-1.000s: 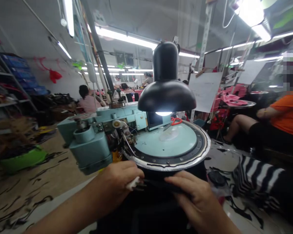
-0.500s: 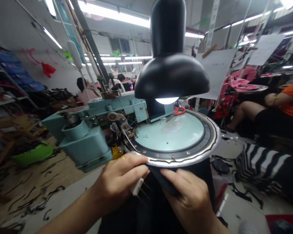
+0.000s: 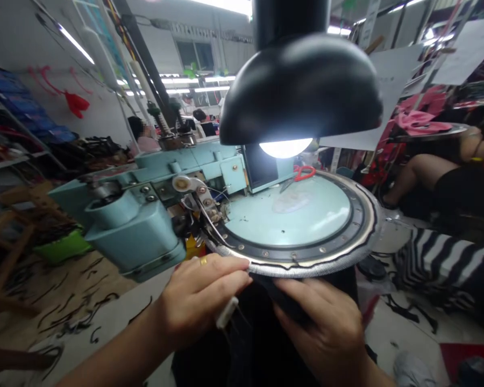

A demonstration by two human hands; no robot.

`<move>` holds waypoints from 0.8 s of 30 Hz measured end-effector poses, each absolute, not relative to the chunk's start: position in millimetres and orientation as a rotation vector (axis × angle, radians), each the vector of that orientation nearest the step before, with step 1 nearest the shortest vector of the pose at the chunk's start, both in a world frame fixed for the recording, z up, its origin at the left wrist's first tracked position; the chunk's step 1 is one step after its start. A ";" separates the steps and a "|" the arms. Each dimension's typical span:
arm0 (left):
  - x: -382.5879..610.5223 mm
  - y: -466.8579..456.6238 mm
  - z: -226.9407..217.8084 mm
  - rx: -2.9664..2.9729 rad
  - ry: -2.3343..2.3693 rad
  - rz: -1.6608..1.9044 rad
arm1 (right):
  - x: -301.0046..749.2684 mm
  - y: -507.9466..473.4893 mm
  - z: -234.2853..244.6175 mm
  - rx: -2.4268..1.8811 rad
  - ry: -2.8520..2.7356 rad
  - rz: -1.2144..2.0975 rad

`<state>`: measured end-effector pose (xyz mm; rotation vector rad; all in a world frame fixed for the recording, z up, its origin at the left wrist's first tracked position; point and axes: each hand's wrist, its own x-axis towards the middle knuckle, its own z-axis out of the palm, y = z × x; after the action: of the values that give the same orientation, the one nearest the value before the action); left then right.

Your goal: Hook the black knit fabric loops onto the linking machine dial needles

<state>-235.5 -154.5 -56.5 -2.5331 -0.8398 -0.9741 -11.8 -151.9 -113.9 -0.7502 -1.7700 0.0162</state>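
Observation:
A round dial linking machine (image 3: 137,231) with a light-green top plate (image 3: 262,215) fills the middle of the view. Fine points ring its toothed rim (image 3: 331,267). My left hand (image 3: 204,293) is closed at the front of the rim, fingertips pinching the edge of black fabric (image 3: 272,290). Below its fingers pokes out a small white block (image 3: 227,313), with thin prongs too blurred to make out fully. My right hand (image 3: 320,317) is closed on the same fabric just under the rim, thumb beneath and fingers on top. The fabric hangs dark toward my lap.
A black lamp (image 3: 300,91) shines low over the plate. Red-handled scissors (image 3: 304,172) lie at the plate's back edge. Striped cloth (image 3: 443,258) is at the right, near a seated person (image 3: 447,172). Dark scraps litter the floor (image 3: 80,290), and a green basket (image 3: 62,246) stands left.
The view has shifted closer, so the lamp and dial look larger. My right hand has slid slightly right along the rim with the fabric; my left hand keeps its place at the rim.

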 end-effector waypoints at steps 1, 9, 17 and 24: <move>-235.3 -154.5 -56.8 -2.527 -0.848 -0.989 | -11.5 -151.8 -113.3 -0.750 -1.768 0.017; -230.6 -152.4 -57.5 -2.534 -0.890 -1.108 | -12.0 -151.8 -109.6 -0.755 -1.765 0.072; -226.4 -150.4 -56.5 -2.534 -0.879 -1.171 | -11.6 -152.6 -109.1 -0.767 -1.748 0.106; -229.5 -155.5 -61.7 -2.443 -0.882 -1.007 | -12.9 -153.1 -102.0 -0.770 -1.692 0.150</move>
<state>-229.5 -155.5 -61.7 -2.4428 -0.8817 -1.0068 -12.9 -153.1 -102.0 -0.7703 -1.6920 0.1499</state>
